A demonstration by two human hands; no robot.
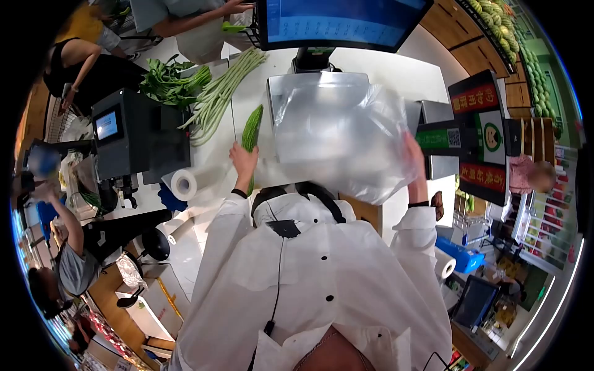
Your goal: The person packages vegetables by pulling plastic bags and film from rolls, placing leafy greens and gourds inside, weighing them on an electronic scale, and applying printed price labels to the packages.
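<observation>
My left hand (243, 163) is closed around the lower part of a green bitter melon (251, 128), which points away from me over the white counter (247, 102). On the other side, my right hand (414, 159) grips the edge of a clear plastic bag (346, 139). The bag is spread wide, slightly blurred, in front of the metal scale plate (275, 83) and hides most of it. A bundle of long beans (223, 93) and a bunch of leafy greens (170, 80) lie beyond my left hand.
Behind the scale stands a monitor (340, 21). A dark label printer (133, 133) and a plastic bag roll (184, 184) are on the left. Red-and-green signs (479, 139) stand on the right. A person in a grey shirt (198, 40) is across the counter.
</observation>
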